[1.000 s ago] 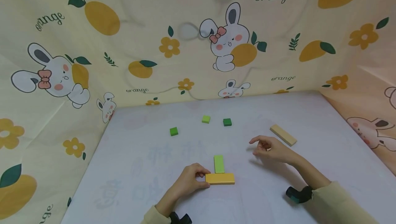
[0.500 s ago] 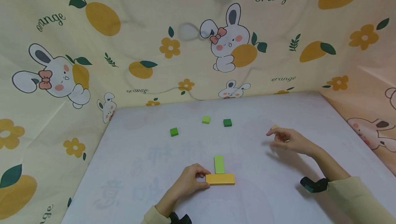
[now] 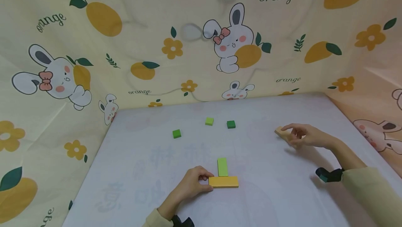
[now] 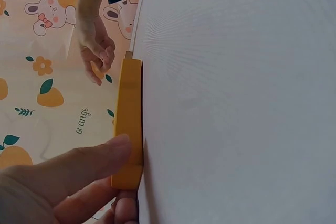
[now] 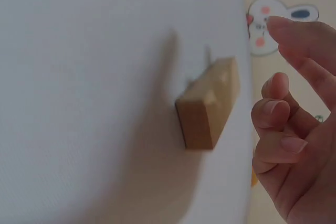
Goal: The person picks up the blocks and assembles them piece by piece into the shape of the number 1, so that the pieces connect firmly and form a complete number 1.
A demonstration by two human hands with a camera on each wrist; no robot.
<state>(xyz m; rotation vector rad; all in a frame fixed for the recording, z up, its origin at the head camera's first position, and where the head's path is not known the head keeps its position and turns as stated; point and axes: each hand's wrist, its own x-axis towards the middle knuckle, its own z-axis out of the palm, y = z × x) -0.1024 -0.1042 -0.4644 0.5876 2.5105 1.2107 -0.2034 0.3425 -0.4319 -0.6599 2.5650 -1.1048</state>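
Note:
My left hand (image 3: 192, 182) pinches the left end of a yellow rectangular block (image 3: 223, 182) lying on the table. In the left wrist view the thumb presses on one long face of the yellow block (image 4: 128, 114), with fingers behind its near end. A light green block (image 3: 222, 167) stands out from the middle of its far side, touching it. Over at the right, my right hand (image 3: 309, 137) hovers above a plain wooden block (image 3: 279, 131), partly covering it. The right wrist view shows a gap between the loosely bent fingers and this wooden block (image 5: 210, 100).
Toward the back of the white table (image 3: 150, 122) lie three small blocks: a green one (image 3: 177, 134), a light green one (image 3: 209, 121) and a dark green one (image 3: 231, 124). A patterned cloth (image 3: 188, 63) hangs behind and at both sides.
My right hand has moved right and away from me, from beside the wooden block to over it. The left hand and the yellow block have stayed put.

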